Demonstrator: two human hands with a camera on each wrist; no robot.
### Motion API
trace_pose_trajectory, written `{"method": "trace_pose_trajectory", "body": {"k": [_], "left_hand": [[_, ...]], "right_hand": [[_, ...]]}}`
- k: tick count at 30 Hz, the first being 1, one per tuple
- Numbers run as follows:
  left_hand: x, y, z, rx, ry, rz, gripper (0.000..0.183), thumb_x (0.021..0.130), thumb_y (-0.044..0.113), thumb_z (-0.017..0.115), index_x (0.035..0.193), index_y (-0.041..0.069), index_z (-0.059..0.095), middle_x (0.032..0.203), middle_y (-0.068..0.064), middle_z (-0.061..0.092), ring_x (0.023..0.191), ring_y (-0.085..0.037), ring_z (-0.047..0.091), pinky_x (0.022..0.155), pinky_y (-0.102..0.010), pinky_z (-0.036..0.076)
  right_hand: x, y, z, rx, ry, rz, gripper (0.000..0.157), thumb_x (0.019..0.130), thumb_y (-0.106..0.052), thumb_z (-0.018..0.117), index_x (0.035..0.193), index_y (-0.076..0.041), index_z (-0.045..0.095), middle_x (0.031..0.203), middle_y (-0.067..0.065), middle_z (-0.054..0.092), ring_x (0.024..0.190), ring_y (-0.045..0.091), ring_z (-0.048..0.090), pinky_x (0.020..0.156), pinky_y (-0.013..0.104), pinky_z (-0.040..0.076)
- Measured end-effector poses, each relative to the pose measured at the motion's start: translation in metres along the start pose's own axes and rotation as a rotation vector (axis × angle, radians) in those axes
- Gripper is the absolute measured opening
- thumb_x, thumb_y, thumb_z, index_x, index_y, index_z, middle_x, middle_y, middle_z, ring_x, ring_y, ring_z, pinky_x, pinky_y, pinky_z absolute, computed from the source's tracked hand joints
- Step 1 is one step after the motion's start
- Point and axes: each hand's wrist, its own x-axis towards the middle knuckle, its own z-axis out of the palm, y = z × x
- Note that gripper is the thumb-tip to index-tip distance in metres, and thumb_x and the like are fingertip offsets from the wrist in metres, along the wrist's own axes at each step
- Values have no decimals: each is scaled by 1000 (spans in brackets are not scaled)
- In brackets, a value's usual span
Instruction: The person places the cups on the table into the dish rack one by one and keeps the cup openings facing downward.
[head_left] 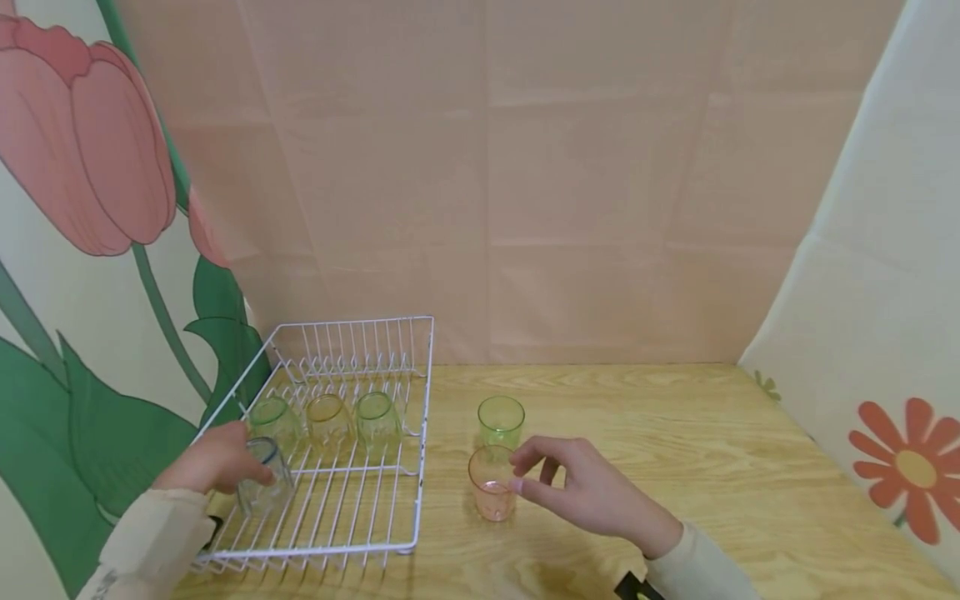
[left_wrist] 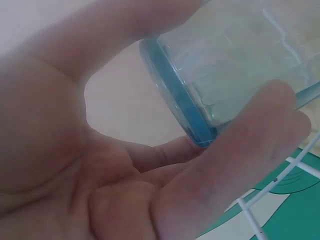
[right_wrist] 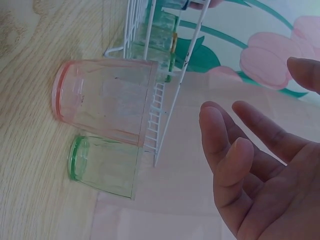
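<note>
My left hand (head_left: 213,461) grips a clear blue-tinted glass (head_left: 268,493) at the front left of the white wire dish rack (head_left: 337,550). In the left wrist view, thumb and fingers wrap the sides of this blue glass (left_wrist: 240,70), with its thick blue end toward the palm. My right hand (head_left: 581,492) holds nothing; its fingers are loosely bent beside the rim of a pink glass (head_left: 492,502) standing on the table. In the right wrist view, a gap shows between the fingers and this pink glass (right_wrist: 105,97). Just behind it stands a green glass (head_left: 501,417).
Inside the rack, a row of glasses stands behind the blue one: a green glass (head_left: 276,421), an amber glass (head_left: 328,425) and another green glass (head_left: 378,425). A wood-grain table (head_left: 637,417) lies under everything, with a pinkish cloth (head_left: 562,208) hanging behind.
</note>
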Motion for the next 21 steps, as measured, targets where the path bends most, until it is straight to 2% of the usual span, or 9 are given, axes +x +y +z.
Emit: {"method": "trace_pose_trajectory", "body": {"k": [7, 12, 14, 21], "left_hand": [[5, -7, 5, -31, -19, -21, 62, 73, 18, 83, 105, -18, 45, 94, -24, 55, 72, -27, 60, 65, -37, 55], [8, -13, 8, -40, 3, -42, 51, 72, 16, 83, 97, -11, 48, 87, -19, 55, 72, -27, 60, 65, -38, 55], [10, -15, 9, -37, 11, -46, 48, 72, 15, 82, 96, -10, 49, 85, -18, 55, 73, -27, 60, 65, -37, 55], [10, -16, 9, -7, 35, -17, 52, 74, 16, 80, 98, -14, 46, 86, -18, 53, 75, -28, 56, 64, -38, 52]], "right_hand": [[0, 0, 0, 2, -4, -3, 27, 98, -41, 63, 112, -19, 70, 101, -9, 69, 79, 8, 61, 54, 28, 51], [0, 1, 0, 9, -8, -6, 23, 98, -41, 63, 112, -24, 69, 101, -9, 69, 79, 9, 61, 54, 28, 51], [0, 1, 0, 7, -4, -10, 24, 98, -41, 63, 112, -22, 69, 101, -9, 69, 78, 8, 61, 54, 28, 51], [0, 1, 1, -8, 7, -13, 27, 98, -40, 64, 111, -17, 70, 99, -10, 69, 78, 7, 61, 54, 27, 51]]}}
